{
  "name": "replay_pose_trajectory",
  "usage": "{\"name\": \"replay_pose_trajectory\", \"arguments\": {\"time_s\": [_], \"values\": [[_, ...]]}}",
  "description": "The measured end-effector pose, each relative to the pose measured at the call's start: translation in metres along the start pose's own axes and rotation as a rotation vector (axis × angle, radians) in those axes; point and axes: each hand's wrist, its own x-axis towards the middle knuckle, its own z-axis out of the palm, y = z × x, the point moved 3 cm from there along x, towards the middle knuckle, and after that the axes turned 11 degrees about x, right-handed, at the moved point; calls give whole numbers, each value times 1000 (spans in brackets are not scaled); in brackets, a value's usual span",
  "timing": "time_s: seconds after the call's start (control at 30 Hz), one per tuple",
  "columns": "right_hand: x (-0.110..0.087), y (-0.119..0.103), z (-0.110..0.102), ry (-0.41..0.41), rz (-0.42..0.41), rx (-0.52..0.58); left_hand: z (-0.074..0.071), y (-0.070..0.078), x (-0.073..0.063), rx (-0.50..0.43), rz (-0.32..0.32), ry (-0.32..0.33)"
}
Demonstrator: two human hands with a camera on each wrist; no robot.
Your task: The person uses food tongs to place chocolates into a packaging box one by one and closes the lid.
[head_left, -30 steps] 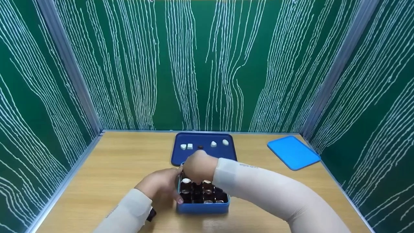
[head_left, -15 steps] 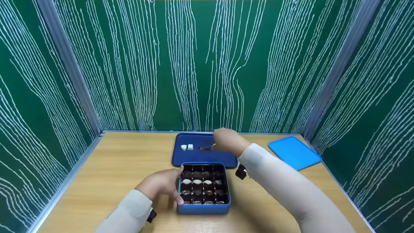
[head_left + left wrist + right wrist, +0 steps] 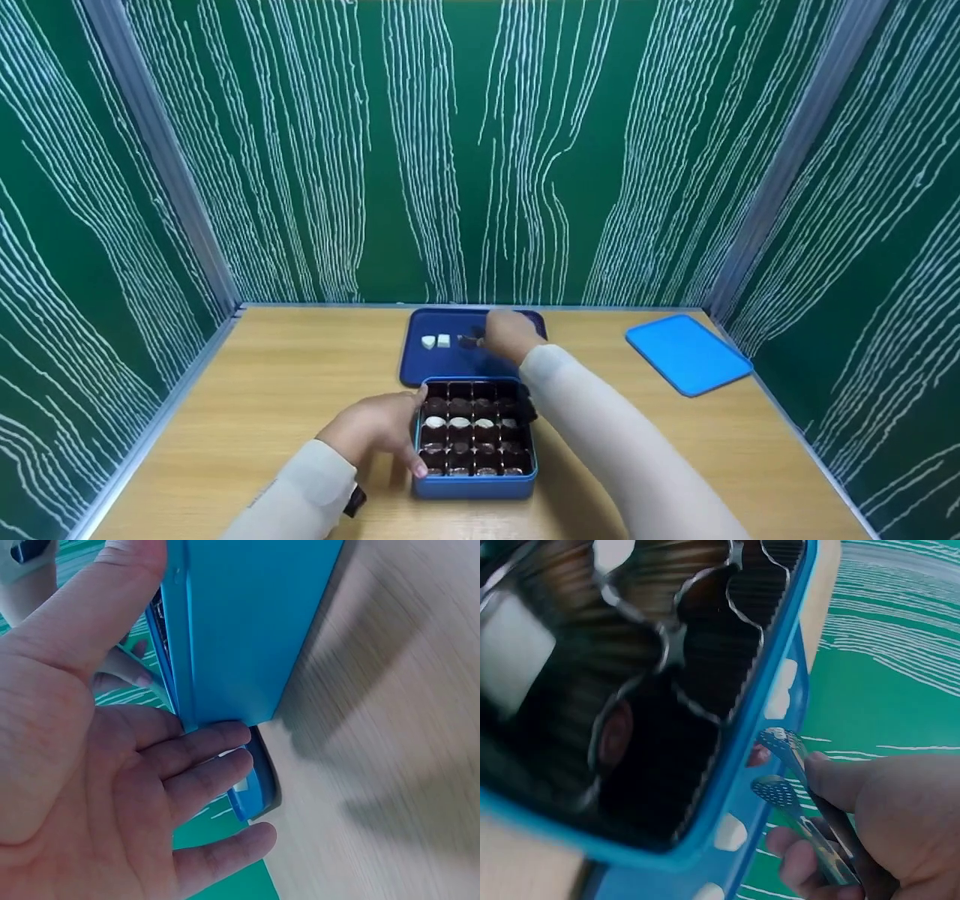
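Observation:
My left hand (image 3: 379, 426) rests against the left side of a blue box (image 3: 474, 489). In the left wrist view its fingers are outstretched, fingertips at one corner, thumb at the rim. Over the dark blue tray (image 3: 431, 369), my right hand (image 3: 512, 335) grips metal tongs (image 3: 774, 793) with perforated ends. These ends stand apart beside a brown chocolate (image 3: 757, 756); contact cannot be told. Two white chocolates, one rounded (image 3: 428, 342) and one square (image 3: 443, 340), lie left of it. In the head view, the right hand hides part of the tray.
The box holds a dark divided insert (image 3: 459, 454) with dark chocolates and a few white ones (image 3: 434, 422) in its compartments. A light blue lid (image 3: 688, 354) lies at the back right of the wooden table (image 3: 315, 349). Green walls (image 3: 480, 150) enclose the back and sides.
My right hand has left the box for the tray with the tongs, then shifted slightly left toward the brown chocolate. The left hand has stayed at the box.

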Motion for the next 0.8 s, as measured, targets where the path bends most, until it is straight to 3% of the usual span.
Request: {"name": "replay_pose_trajectory", "arguments": {"time_s": [0.3,0.57,0.8], "values": [[5,-1,6,5,33,-22,-1,1,-3,-9,-19,-6],[-19,6,-33,-58,-93,-236,-2,2,0,3,2,-7],[-33,14,-60,-163,-13,-326,1,-1,0,-3,-10,-9]]}}
